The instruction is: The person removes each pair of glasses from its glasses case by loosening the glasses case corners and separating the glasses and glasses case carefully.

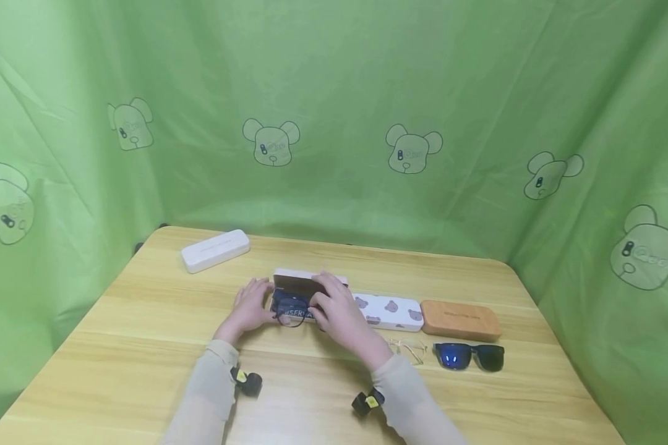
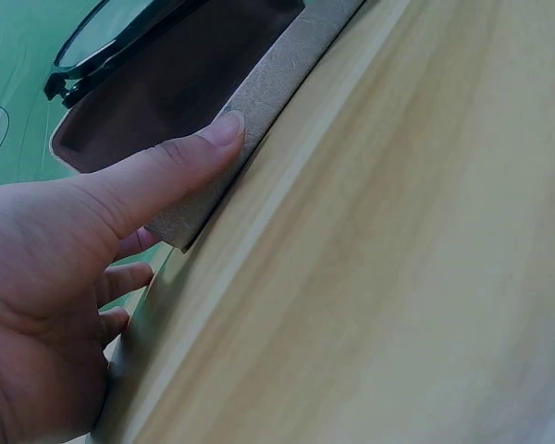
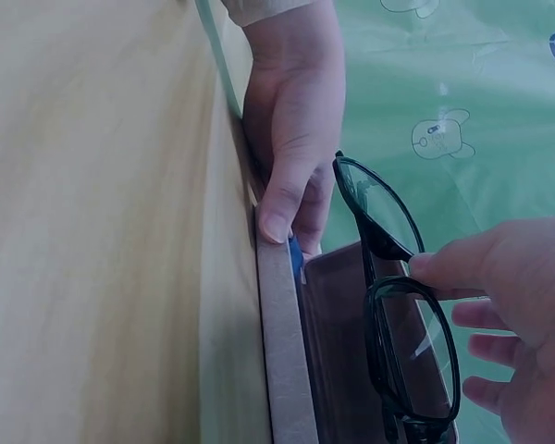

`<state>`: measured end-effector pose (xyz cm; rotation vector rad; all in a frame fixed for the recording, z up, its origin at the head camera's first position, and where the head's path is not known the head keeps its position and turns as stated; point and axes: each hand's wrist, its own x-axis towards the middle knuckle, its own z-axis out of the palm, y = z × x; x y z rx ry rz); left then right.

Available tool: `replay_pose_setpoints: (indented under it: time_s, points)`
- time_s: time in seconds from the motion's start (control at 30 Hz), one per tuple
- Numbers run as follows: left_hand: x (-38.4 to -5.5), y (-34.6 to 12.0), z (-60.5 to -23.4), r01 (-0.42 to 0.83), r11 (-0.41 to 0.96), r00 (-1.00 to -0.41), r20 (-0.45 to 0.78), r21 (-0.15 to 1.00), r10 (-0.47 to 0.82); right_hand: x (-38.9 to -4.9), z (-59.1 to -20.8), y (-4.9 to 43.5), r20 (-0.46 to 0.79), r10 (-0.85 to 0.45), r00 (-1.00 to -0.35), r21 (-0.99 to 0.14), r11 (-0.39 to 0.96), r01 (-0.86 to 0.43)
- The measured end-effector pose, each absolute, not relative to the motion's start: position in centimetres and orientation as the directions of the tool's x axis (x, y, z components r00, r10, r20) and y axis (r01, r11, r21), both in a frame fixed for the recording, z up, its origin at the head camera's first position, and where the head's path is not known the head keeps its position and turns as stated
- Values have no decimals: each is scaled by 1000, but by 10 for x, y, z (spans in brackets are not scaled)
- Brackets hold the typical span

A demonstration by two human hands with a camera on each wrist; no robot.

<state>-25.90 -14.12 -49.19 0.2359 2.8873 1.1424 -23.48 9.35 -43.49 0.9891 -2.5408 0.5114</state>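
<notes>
Right hand (image 3: 536, 338) fills the side of the right-wrist view: thumb and finger nearly together, pinching black-framed glasses (image 3: 409, 347) near the bridge, remaining fingers loosely bent. Glasses tilted at the mouth of the open case (image 1: 295, 283); can't tell whether they touch it. Left hand (image 2: 65, 268): thumb pressed on the case's front wall, fingers around behind, gripping its left end.

Case: lid raised, brown lining, grey front wall, something blue (image 3: 296, 254) inside, white lettering on it in head view.

Right of it, side by side: bear-print case (image 1: 391, 312), white, then orange-brown case (image 1: 461, 320), both closed. In front of those: thin-framed clear glasses (image 1: 411, 350), partly behind the right forearm, and dark sunglasses (image 1: 471, 357) with bluish lenses. Plain white case (image 1: 216, 251), closed, at far left, well apart. All on wood-grain table (image 1: 128, 346). Green curtain (image 1: 339, 68) with bear outlines around.
</notes>
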Motion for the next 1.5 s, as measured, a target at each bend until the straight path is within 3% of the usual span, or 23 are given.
replay_pose_setpoints:
  time_s: [0.83,1.5]
  points:
    - [-262,-141,-491,133,725,-987,26,676,157,-235,-445,95,372,-614,-696,-220,670,-708]
    - [-260,-141,-493,135,725,-989,42,675,145,-235,-451,94,356,-646,-675,-140,677,-722]
